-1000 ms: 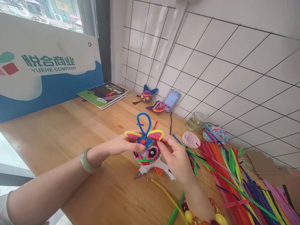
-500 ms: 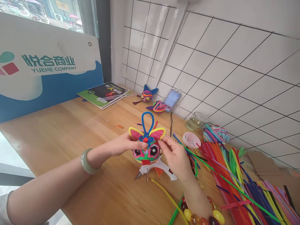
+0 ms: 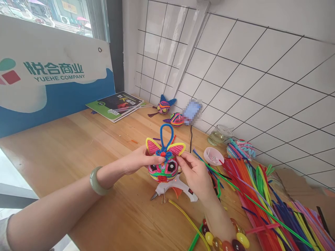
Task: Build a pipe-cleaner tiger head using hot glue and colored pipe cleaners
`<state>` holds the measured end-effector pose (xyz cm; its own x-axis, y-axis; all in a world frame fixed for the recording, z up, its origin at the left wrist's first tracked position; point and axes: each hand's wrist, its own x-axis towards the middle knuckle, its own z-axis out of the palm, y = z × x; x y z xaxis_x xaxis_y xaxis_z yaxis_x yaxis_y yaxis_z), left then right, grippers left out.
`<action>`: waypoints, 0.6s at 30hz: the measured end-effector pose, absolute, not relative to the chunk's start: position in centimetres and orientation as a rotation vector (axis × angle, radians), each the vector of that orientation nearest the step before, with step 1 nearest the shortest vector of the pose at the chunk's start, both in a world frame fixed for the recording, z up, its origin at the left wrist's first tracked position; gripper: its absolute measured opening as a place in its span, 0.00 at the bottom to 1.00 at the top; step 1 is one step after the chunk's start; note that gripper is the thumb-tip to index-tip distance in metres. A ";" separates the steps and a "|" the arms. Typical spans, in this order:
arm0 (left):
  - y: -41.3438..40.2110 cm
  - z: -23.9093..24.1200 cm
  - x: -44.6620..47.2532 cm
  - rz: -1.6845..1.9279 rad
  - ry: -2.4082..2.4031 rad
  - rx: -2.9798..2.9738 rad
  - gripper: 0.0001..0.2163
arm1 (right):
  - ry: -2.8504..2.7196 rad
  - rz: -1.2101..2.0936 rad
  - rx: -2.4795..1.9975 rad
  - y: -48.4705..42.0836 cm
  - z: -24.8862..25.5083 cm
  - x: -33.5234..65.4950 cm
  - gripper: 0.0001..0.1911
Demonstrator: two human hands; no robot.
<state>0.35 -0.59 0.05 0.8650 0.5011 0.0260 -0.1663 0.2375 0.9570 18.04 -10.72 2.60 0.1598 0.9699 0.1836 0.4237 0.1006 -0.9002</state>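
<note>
Between my hands is a round pipe-cleaner animal head with dark eyes, pink ears edged in yellow and a blue hanging loop on top. My left hand grips it from the left, thumb pressed on the front under the blue flower; the other fingers are mostly hidden behind it. My right hand pinches it by the base of the right ear. Just below and behind the head, a white hot glue gun rests on its wire stand on the table.
Bundles of coloured pipe cleaners cover the right side. A pink bowl, a glass jar and two finished ornaments stand along the gridded wall. Booklets lie at the back left. A yellow pipe cleaner lies in front.
The left ear and blue loop have shifted slightly to the right, and the head has tilted a little. Both hands keep their hold in nearly the same place.
</note>
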 end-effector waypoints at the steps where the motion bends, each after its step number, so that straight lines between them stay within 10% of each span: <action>1: -0.6 0.0 0.3 0.469 0.330 1.258 0.19 | -1.418 0.713 -1.486 -10.7 2.6 18.0 0.14; 18: -0.5 0.0 0.3 0.485 0.403 1.287 0.18 | -1.424 0.694 -1.490 -10.6 2.2 18.2 0.15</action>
<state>0.31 -0.52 0.02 0.8330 0.5530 -0.0170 -0.1169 0.2059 0.9716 18.23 -10.58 2.21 0.1682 0.9660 0.1962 0.4406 0.1043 -0.8916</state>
